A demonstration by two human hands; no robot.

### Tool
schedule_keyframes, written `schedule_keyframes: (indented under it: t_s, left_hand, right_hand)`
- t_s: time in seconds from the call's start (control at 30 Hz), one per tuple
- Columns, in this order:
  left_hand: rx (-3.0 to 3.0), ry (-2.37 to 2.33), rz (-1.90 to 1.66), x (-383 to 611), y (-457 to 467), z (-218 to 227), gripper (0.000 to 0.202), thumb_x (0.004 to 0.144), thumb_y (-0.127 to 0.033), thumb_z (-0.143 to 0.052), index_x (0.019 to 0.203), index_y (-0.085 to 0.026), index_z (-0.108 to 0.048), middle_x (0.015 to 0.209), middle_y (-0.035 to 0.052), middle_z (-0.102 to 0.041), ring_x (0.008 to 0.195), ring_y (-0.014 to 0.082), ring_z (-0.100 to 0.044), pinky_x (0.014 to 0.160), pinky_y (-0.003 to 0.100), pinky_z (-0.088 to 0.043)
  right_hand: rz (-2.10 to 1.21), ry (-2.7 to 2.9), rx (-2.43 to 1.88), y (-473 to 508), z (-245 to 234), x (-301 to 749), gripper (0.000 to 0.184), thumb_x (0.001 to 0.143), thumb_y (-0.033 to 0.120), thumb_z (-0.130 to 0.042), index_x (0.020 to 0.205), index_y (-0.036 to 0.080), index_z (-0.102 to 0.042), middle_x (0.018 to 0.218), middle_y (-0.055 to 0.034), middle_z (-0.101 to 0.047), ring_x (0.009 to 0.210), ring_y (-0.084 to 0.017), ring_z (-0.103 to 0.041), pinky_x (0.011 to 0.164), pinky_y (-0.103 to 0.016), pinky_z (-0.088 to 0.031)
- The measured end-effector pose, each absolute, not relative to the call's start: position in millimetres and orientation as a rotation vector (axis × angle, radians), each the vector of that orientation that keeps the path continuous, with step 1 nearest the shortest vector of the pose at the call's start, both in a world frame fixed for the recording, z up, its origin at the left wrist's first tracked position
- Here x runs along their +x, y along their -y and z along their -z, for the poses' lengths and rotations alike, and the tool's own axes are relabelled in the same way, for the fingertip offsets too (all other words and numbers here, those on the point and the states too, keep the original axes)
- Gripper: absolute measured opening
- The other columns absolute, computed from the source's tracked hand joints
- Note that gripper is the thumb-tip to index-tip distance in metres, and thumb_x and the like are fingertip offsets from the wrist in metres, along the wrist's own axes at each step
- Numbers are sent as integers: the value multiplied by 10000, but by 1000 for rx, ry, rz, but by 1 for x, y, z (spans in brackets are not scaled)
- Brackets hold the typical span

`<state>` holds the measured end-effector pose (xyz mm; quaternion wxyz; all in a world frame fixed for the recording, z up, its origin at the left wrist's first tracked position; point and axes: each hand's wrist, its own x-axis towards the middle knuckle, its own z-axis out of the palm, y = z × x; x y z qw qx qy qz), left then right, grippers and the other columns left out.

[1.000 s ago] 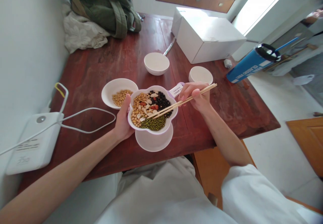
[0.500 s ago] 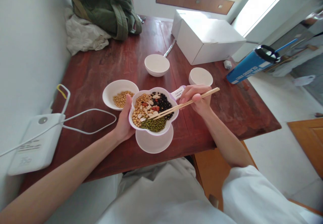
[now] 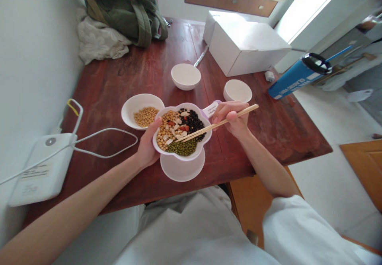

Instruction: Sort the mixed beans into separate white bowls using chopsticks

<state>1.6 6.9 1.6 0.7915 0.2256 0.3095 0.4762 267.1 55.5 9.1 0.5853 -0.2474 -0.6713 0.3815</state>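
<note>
My left hand [image 3: 147, 146] grips the left edge of a white flower-shaped bowl [image 3: 195, 156], its thumb over the rim. Inside lie yellow soybeans [image 3: 167, 122], black beans [image 3: 195, 122] and green mung beans [image 3: 183, 147], with pale peanut halves and reddish pieces among them. Wooden chopsticks [image 3: 209, 128] are held in my right hand [image 3: 232, 117]; their tips rest close together at the mung beans and peanut pieces. The bowl's labelled handle [image 3: 212, 108] passes beside my right fingers; whether they touch it I cannot tell. Partly under the flower-shaped bowl stands a white bowl [image 3: 182, 171].
Left of my hands, another white bowl [image 3: 128, 112] holds soybeans. Two more white bowls [image 3: 186, 77] stand farther back, one at right [image 3: 237, 91]. Around them are a white box [image 3: 247, 50], a blue tumbler [image 3: 295, 78], a green bag [image 3: 119, 10] and a white power bank [image 3: 44, 169] with a looping cable.
My left thumb has moved farther over the rim, and the flower-shaped bowl has shifted very slightly right. The chopsticks have barely moved.
</note>
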Motion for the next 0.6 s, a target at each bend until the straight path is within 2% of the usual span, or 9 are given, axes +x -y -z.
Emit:
schedule_keyframes:
  t_s: [0.17, 0.27, 0.47, 0.6]
  left_hand:
    - [491, -668, -1095, 3, -8, 0, 587, 974, -523, -736, 1469, -208, -698, 1385, 97, -811, 1441, 421, -675, 1257, 564, -531]
    - [478, -683, -1094, 3, -9, 1, 533, 998, -547, -700, 1384, -181, -742, 1331, 101, -828, 1454, 426, -660, 1254, 548, -529]
    - [476, -707, -1106, 1, -9, 2, 514, 906, -584, -809, 1223, -178, -792, 1285, 117, -840, 1437, 440, -664, 1251, 541, -526]
    - [473, -696, -1097, 1, -10, 3, 499, 938, -595, -764, 1235, -195, -791, 1298, 104, -839, 1443, 425, -667, 1253, 548, -528]
  right_hand:
    - [-951, 1559, -547, -56, -11, 270, 604, 973, 725, -731, 658, 215, -805, 613, -54, -732, 505, -160, -709, 438, -248, -529]
    - [-964, 1553, -540, -56, -13, 272, 595, 976, 717, -734, 669, 213, -812, 628, -56, -742, 506, -156, -709, 418, -238, -523]
    - [-992, 1544, -507, -57, -15, 274, 565, 999, 683, -727, 735, 198, -847, 654, -57, -754, 485, -151, -711, 373, -226, -501]
    - [-1020, 1559, -515, -58, -19, 278, 589, 987, 700, -730, 730, 182, -846, 652, -61, -748, 464, -139, -703, 344, -201, -472]
